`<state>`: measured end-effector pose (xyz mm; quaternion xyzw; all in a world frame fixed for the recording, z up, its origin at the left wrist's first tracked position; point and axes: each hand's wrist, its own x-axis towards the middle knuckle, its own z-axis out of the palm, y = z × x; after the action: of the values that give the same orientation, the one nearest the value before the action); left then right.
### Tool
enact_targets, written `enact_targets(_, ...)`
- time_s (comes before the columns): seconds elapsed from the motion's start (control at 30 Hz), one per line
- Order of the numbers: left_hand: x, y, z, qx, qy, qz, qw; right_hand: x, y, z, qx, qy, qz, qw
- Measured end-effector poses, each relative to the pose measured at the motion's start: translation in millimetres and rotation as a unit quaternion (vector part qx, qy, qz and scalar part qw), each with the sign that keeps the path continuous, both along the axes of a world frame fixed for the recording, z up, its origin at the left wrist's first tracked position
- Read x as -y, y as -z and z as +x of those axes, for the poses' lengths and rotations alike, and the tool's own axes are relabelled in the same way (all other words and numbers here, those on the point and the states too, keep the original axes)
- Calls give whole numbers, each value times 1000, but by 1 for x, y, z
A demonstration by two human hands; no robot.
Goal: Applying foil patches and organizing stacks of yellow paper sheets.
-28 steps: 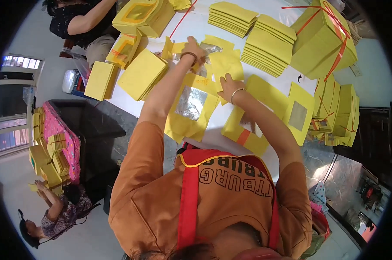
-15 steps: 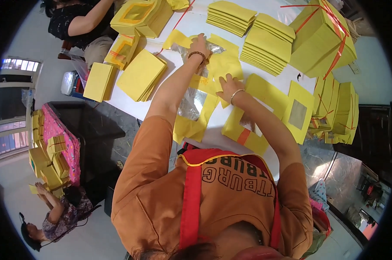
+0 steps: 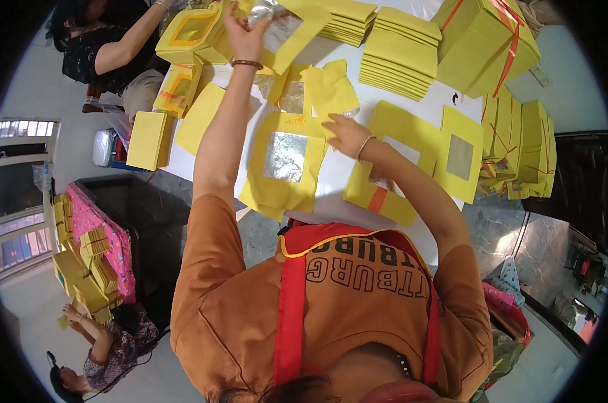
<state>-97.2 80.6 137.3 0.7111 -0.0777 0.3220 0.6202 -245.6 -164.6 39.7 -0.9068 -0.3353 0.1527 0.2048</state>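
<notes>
My left hand (image 3: 245, 35) is stretched toward the far edge of the table, thumb and fingers closed on a yellow paper sheet (image 3: 302, 41) with a silver foil patch in its middle. The sheet looks raised and tilted. My right hand (image 3: 349, 136) lies with its fingers stretched out, its fingertips at the edge of crumpled yellow paper (image 3: 333, 87). Nearest to me, between my forearms, is another foil-patched yellow sheet (image 3: 262, 174), slightly wrinkled. Right of it are a yellow piece with an orange strip (image 3: 399, 209) and a flat yellow piece with a grey window (image 3: 475, 144).
Neat stacks of folded yellow paper (image 3: 399, 57) stand at the table's far side, beside a tall bundle tied with red string (image 3: 488, 50). More yellow stacks (image 3: 146, 141) sit on the left. One person (image 3: 116, 50) works at the far left; another (image 3: 112, 342) handles yellow paper at lower left.
My left hand has moved away and to the left, taking a foil-patched sheet with it. The crumpled paper and sheet beneath have shifted and show more. My right hand has moved slightly nearer and left.
</notes>
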Motion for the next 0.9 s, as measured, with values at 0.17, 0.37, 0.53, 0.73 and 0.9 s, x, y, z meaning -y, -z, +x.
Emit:
enact_targets(0.17,15,-19,-33,-80,130,-190,970,-5,-66,14,-265,225,368,862)
enact_targets(0.37,81,1,-78,-192,210,-215,934,-4,-85,27,-311,340,576,676)
enact_targets(0.53,68,14,-83,-265,270,-189,906,59,-67,46,-251,346,574,699)
enact_targets(0.73,38,75,-68,-327,38,228,916,111,-84,48,-186,387,541,723)
enact_targets(0.9,54,107,-75,-327,-73,436,835,130,-96,44,-172,401,551,711)
